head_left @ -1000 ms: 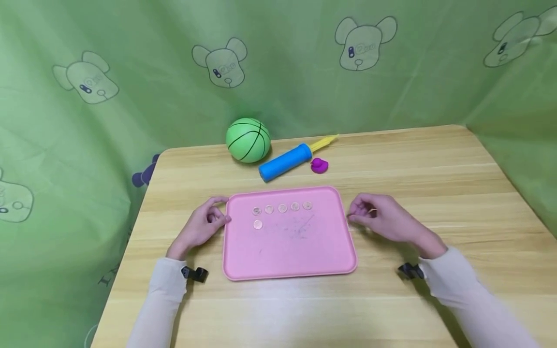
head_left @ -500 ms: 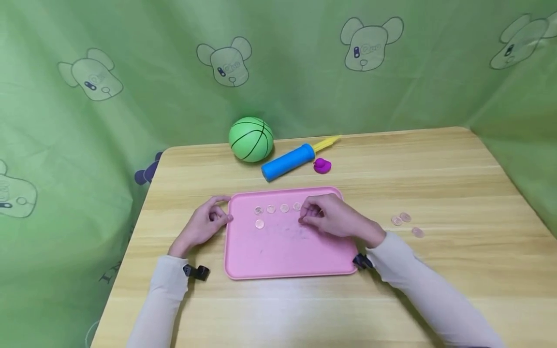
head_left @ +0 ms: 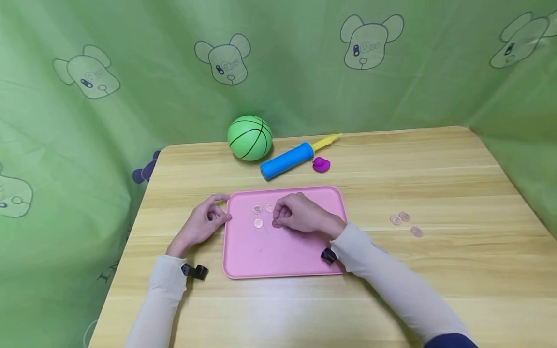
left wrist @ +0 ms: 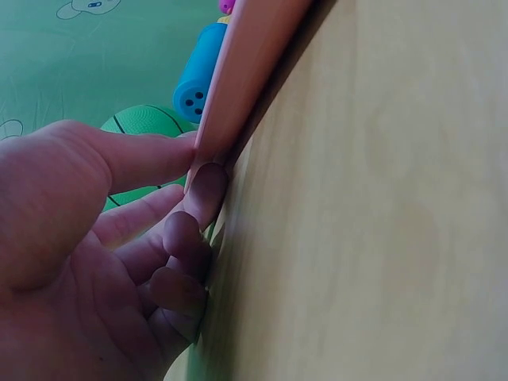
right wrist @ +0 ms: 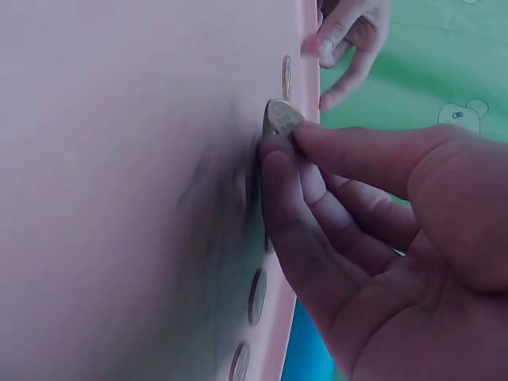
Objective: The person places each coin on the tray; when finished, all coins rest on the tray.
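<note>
Left hand (head_left: 200,226): it was half closed; its thumb and a finger held the left edge of the pink tray (head_left: 261,261), and other fingers were bent.
Coins in the tray (head_left: 257,210): one row lay along the far side. The second row looked only begun, with a lone coin (head_left: 258,223) at its left end. A part of the far row was covered in the head view, so I could not count it surely.
Right hand (head_left: 302,213): its thumb and fingertips were closed on a held coin (right wrist: 284,117), low at the tray, to the right of the lone coin. I could not tell if this coin was already let down.
Loose coins (head_left: 417,232): three lay on the table (head_left: 470,193), well apart from the tray, so I judged the laying out partly done.
Table: it had pale wood grain; behind the tray were a green ball (head_left: 250,137), a blue pump (head_left: 287,161) and a small purple hat (head_left: 321,165).
Room: a green cloth (head_left: 296,96) with printed animal heads hung around the table.
</note>
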### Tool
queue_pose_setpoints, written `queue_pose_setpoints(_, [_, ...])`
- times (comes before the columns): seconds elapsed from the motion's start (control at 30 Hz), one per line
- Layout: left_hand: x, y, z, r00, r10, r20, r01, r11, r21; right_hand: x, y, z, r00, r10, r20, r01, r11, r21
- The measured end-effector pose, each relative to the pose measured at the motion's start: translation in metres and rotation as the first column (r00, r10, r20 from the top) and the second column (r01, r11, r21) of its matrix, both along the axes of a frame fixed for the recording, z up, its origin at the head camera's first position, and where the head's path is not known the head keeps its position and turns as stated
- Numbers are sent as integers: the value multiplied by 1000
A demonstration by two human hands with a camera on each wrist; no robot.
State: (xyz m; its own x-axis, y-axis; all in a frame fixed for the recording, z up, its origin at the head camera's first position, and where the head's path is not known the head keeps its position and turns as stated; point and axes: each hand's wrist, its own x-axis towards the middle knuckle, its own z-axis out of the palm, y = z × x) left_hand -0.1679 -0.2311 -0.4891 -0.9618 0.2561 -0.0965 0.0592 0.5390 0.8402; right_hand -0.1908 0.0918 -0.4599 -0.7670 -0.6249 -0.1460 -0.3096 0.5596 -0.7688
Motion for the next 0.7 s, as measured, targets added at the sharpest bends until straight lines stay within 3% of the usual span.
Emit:
queue_pose_setpoints(0.43, [0,0,0,1000,-6,7,7,1000,-10,-1,-18,-2,988,-13,-156,27,996,87])
queue_pose_setpoints(0.7, [0,-1,0,1000,-12,-2,12,1000,9,4,-15,3,990,-60,-127,66,997,41])
